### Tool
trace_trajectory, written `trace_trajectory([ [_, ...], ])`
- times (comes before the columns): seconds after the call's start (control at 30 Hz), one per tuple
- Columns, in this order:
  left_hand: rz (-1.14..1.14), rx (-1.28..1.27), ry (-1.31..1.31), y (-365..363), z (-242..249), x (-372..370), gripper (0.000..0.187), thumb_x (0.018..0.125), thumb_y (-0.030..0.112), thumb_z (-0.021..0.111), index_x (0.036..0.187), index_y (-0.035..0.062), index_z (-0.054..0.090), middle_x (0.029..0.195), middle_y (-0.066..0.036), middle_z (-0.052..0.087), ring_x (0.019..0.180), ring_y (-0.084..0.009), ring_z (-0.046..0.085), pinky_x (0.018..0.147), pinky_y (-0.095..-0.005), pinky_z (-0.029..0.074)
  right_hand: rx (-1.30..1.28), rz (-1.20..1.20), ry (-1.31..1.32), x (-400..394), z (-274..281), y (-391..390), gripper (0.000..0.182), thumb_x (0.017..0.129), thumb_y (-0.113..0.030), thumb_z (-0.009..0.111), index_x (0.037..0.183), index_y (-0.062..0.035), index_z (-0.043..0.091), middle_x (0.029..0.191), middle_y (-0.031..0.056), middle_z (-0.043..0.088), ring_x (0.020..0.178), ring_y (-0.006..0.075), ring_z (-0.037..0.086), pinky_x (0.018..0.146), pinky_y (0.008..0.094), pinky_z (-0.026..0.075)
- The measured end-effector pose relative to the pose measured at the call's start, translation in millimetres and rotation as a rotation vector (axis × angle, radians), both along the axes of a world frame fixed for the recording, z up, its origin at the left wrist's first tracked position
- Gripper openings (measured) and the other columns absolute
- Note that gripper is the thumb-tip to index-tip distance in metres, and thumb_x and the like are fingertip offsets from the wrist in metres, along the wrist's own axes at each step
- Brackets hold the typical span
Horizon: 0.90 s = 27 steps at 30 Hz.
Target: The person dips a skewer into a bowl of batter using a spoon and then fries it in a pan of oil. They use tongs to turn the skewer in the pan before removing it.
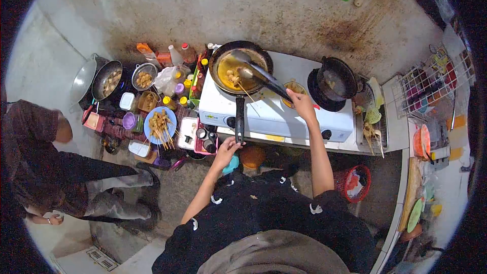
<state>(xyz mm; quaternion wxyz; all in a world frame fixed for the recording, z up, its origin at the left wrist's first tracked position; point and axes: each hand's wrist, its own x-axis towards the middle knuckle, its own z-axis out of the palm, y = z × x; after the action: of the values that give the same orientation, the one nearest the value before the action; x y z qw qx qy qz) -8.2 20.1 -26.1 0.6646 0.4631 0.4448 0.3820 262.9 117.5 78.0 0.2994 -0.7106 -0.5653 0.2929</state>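
Note:
A black frying pan [219,77] sits on the left burner of the white gas stove [218,106], with yellow-orange sauce in it. One skewer of food [233,78] lies in the sauce, its stick sticking out over the rim. My left hand [227,154] is closed at the end of the pan's black handle. In my right hand [302,105] is a spatula [271,81], gripped by its dark handle. Its metal blade reaches into the pan and is partly blurred. Beneath the spatula handle, a bowl of orange-brown food [294,89] stands between the burners.
A dark wok [335,81] rests on the right burner. Left of the stove, a blue plate of skewers [161,127] stands among bottles, tubs and a strainer [145,76]. Another person [38,157] stands at the far left. A red basket [355,183] is on the floor.

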Motion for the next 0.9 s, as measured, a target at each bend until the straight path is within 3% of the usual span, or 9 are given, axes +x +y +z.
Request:
trace_trajectory([
  [0.1, -0.004, 0.009, 0.009, -1.9, 5.5, -0.5, 0.029, 0.082, 0.013, 0.047, 0.105, -0.0034, 0.040, 0.094, -0.012, 0.057, 0.085, -0.0152, 0.051, 0.079, -0.0270, 0.038, -0.061, -0.046, -0.002, -5.8, 13.1, -3.1, 0.048, 0.075, -0.052, 0.047, 0.085, -0.0078, 0.063, 0.058, 0.0126, 0.055, 0.059, 0.0218, 0.055, 0.062, 0.0298, 0.041],
  [0.17, -0.010, 0.018, 0.027, -0.1, 5.2, 0.3, 0.029, 0.082, 0.013, 0.047, 0.105, -0.0033, 0.040, 0.093, -0.012, 0.057, 0.084, -0.0150, 0.051, 0.079, -0.0271, 0.039, -0.055, -0.031, -0.151, -6.2, 14.1, -2.2, 0.048, 0.075, -0.051, 0.047, 0.085, -0.0077, 0.063, 0.059, 0.0133, 0.055, 0.060, 0.0219, 0.054, 0.063, 0.0294, 0.041],
  [0.27, 0.014, -0.005, -0.006, -0.1, -1.9, -0.3, 0.028, 0.082, 0.013, 0.047, 0.104, -0.0034, 0.041, 0.093, -0.012, 0.057, 0.084, -0.0150, 0.051, 0.079, -0.0274, 0.039, -0.095, -0.022, 0.015, -3.0, 7.9, -0.5, 0.047, 0.075, -0.051, 0.047, 0.085, -0.0071, 0.063, 0.059, 0.0139, 0.055, 0.060, 0.0222, 0.054, 0.063, 0.0287, 0.041],
  [0.47, -0.006, 0.013, -0.024, 1.2, -5.1, -0.4, 0.027, 0.082, 0.012, 0.047, 0.103, -0.0033, 0.041, 0.093, -0.011, 0.057, 0.085, -0.0146, 0.052, 0.079, -0.0266, 0.039, -0.063, 0.018, -0.084, -2.8, 9.7, -3.2, 0.048, 0.075, -0.050, 0.047, 0.083, -0.0058, 0.063, 0.057, 0.0127, 0.054, 0.057, 0.0222, 0.053, 0.061, 0.0282, 0.041],
  [0.6, 0.006, -0.009, 0.017, -2.0, 15.5, 0.7, 0.027, 0.082, 0.011, 0.047, 0.104, -0.0031, 0.041, 0.093, -0.011, 0.056, 0.085, -0.0145, 0.052, 0.078, -0.0264, 0.039, -0.109, 0.005, -0.017, -4.3, 10.6, -5.4, 0.049, 0.075, -0.051, 0.046, 0.084, -0.0061, 0.063, 0.060, 0.0138, 0.056, 0.058, 0.0232, 0.055, 0.062, 0.0295, 0.041],
  [0.7, 0.004, -0.001, 0.047, -1.8, 17.3, 1.4, 0.027, 0.082, 0.011, 0.047, 0.104, -0.0029, 0.041, 0.093, -0.011, 0.056, 0.085, -0.0146, 0.052, 0.078, -0.0265, 0.039, -0.071, -0.025, -0.111, -5.3, 12.0, -2.8, 0.051, 0.075, -0.053, 0.045, 0.085, -0.0063, 0.063, 0.064, 0.0162, 0.058, 0.063, 0.0251, 0.057, 0.063, 0.0313, 0.041],
  [0.77, 0.005, 0.000, 0.035, -2.0, 15.9, 1.3, 0.026, 0.082, 0.011, 0.047, 0.104, -0.0029, 0.041, 0.093, -0.011, 0.056, 0.085, -0.0147, 0.052, 0.078, -0.0265, 0.039, -0.185, 0.029, -0.060, -3.7, 13.3, -1.3, 0.052, 0.074, -0.054, 0.045, 0.086, -0.0067, 0.063, 0.069, 0.0183, 0.059, 0.068, 0.0271, 0.058, 0.066, 0.0325, 0.042],
  [0.9, 0.010, 0.006, 0.057, -1.4, 11.9, -0.3, 0.026, 0.082, 0.010, 0.047, 0.104, -0.0023, 0.041, 0.093, -0.011, 0.056, 0.086, -0.0151, 0.052, 0.079, -0.0271, 0.040, -0.023, -0.012, -0.016, -3.7, 6.0, -1.4, 0.052, 0.074, -0.054, 0.045, 0.087, -0.0070, 0.063, 0.067, 0.0169, 0.059, 0.067, 0.0268, 0.058, 0.065, 0.0326, 0.042],
])
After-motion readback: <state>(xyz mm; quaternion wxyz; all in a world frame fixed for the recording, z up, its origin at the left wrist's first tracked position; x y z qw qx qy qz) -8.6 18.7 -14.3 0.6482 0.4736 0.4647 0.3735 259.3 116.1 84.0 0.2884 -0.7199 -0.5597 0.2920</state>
